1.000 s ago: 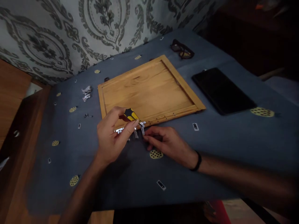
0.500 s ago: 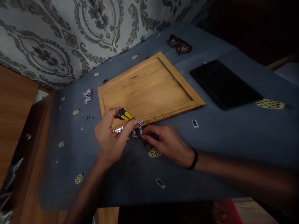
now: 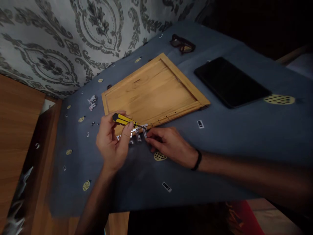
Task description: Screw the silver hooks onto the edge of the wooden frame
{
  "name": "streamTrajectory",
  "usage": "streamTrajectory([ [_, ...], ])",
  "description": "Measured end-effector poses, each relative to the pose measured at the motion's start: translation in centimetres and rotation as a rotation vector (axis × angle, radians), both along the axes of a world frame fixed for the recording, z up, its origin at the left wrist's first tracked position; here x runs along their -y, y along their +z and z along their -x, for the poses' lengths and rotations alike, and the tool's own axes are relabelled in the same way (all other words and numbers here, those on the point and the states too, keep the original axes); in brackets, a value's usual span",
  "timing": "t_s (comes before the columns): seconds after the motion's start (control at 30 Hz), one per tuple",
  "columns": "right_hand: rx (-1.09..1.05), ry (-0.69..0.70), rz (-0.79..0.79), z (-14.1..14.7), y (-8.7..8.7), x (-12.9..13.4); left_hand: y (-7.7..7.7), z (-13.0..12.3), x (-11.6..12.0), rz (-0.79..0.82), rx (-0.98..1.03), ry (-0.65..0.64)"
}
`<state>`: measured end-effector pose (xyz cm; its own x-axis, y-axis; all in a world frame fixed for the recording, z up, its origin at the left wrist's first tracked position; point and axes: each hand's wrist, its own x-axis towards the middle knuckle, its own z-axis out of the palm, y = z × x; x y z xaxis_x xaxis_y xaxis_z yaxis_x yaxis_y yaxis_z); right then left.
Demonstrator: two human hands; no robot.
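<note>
Blue tablecloth [image 3: 146, 186], two hands [image 3: 111, 140], one screwdriver [image 3: 122, 119], one wooden panel [image 3: 151, 91]

patterned grey-white curtain [image 3: 97, 29] behind blue-covered table [image 3: 190, 192], dim light

Left hand [image 3: 111, 142] hides the near left corner of the board [image 3: 151, 88] and part of the screwdriver [image 3: 123, 119]. Right fingertips [image 3: 148, 134] partly cover the end of a hinge [image 3: 144, 132]; tip contact too small to tell. Tiny bits [image 3: 93, 124] unclear. Curtain [image 3: 97, 26] cut off above; red thing [image 3: 249, 217] blurred, cut off below.
</note>
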<state>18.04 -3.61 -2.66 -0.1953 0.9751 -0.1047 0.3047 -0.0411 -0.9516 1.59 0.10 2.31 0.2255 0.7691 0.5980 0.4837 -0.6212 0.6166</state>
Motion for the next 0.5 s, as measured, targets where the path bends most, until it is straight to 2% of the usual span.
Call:
streamTrajectory([
  [0.13, 0.013, 0.007, 0.0, 0.04, 0.07, -0.05, 0.2, -0.46, 0.45, -0.072, 0.04, 0.038],
  [0.5, 0.003, -0.003, -0.017, 0.03, -0.04, 0.05, -0.67, 0.37, 0.29, -0.042, -0.009, 0.037],
])
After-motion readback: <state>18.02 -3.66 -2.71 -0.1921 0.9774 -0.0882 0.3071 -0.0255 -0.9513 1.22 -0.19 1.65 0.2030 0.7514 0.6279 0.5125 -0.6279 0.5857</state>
